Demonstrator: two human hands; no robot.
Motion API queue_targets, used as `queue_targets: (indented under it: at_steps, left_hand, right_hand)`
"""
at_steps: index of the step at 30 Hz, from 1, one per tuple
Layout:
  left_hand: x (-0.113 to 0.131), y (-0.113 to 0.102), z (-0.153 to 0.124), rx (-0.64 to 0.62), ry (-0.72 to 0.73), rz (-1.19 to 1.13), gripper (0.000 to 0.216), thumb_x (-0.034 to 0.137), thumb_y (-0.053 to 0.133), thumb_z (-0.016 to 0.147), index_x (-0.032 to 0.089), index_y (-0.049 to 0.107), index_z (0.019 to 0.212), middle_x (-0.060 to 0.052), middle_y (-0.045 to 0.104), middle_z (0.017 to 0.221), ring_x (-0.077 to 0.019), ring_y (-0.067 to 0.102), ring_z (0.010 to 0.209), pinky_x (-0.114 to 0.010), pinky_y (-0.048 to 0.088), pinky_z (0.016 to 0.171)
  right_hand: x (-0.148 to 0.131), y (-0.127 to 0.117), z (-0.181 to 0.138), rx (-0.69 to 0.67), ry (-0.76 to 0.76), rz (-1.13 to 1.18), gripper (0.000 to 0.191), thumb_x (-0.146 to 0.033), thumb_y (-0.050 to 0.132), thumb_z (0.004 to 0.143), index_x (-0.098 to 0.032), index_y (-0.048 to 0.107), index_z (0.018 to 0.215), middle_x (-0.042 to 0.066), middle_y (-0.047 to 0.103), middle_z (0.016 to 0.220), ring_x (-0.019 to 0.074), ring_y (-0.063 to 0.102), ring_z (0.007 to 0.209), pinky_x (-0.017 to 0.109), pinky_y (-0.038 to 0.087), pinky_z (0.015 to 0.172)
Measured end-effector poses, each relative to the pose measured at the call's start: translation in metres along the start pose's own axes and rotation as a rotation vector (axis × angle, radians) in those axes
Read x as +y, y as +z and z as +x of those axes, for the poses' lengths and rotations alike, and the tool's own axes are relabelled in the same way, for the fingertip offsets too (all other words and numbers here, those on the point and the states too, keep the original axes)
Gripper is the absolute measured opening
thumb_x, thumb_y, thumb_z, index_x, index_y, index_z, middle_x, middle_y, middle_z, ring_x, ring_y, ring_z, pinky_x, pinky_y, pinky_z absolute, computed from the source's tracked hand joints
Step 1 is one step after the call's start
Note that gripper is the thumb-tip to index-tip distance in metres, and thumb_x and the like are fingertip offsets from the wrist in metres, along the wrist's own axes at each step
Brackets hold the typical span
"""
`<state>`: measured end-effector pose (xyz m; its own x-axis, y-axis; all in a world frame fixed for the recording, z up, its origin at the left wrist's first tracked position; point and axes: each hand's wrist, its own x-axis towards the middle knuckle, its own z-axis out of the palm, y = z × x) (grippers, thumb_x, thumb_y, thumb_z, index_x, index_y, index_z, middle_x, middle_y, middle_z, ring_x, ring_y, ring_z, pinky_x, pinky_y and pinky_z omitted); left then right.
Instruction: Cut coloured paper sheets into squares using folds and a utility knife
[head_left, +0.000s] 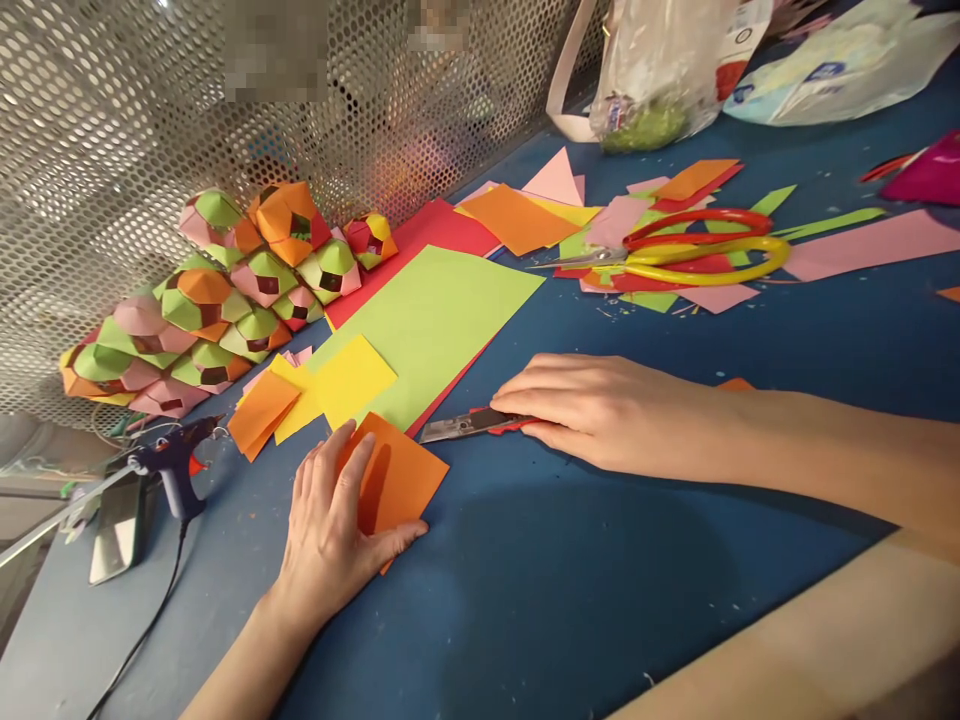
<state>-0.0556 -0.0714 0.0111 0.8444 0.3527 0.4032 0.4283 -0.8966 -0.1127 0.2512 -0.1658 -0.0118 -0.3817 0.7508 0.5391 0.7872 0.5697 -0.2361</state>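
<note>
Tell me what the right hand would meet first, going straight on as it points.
Led by its red-and-black metal utility knife, the right hand would probably meet the orange paper square at the left hand. The light-green paper sheet has a corner close by, so depth leaves some doubt.

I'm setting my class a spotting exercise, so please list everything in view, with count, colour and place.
Table: 1, blue, under the work
Mesh: 1, grey, behind
Folded shapes: over ten, mixed colours, along mesh
Glue gun: 1, dark blue, left
Cord: 1, black, from glue gun
Phone: 1, dark, near glue gun
Green sheet: 1, light green, centre
Red sheet: at least 1, red, under green sheet
Yellow paper: at least 2, yellow, near left hand
Orange pieces: about 2, orange, left of yellow paper
Orange square: 1, orange, at left hand
Scraps: many, mixed, upper right
Scissors: 1 pair, red and yellow, on scraps
Bags: 2, clear and whitish, top right
Cutter: 1, grey and red, in right hand
Left hand: 1, bare, on orange square
Right hand: 1, bare, holding cutter
</note>
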Motion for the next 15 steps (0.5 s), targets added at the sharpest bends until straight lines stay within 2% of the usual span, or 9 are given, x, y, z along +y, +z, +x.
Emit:
queue_targets:
  at_steps: [5,13,15]
  left_hand:
    - [0.0018,-0.0012,0.0006,0.060,0.040,0.016,0.088,0.054,0.071,0.078,0.015,0.031,0.147,-0.026,0.048,0.132,-0.0372,0.053,0.118,-0.052,0.050,0.090]
    - [0.0046,-0.0046,0.0019,0.082,0.050,0.016,0.089,0.053,0.069,0.080,0.016,0.028,0.149,-0.024,0.049,0.130,-0.0355,0.054,0.116,-0.049,0.050,0.089]
    - [0.0059,-0.0060,0.0024,0.083,0.050,-0.011,0.084,0.047,0.070,0.083,0.016,0.028,0.149,-0.023,0.050,0.128,-0.0334,0.055,0.114,-0.047,0.050,0.088]
  right_hand:
    - [-0.0022,0.0013,0.0011,0.021,0.005,-0.021,0.022,-0.012,0.048,0.096,-0.009,0.066,0.107,0.011,0.069,0.102,0.0226,0.060,0.089,0.036,0.052,0.072]
    - [-0.0043,0.0052,0.0018,-0.002,0.000,-0.038,0.023,-0.009,0.048,0.093,-0.009,0.067,0.107,0.012,0.069,0.103,0.0229,0.060,0.090,0.037,0.053,0.074]
    - [-0.0050,0.0056,0.0022,-0.019,0.014,-0.038,0.023,-0.010,0.048,0.093,-0.010,0.067,0.107,0.012,0.069,0.103,0.0227,0.060,0.090,0.037,0.053,0.074]
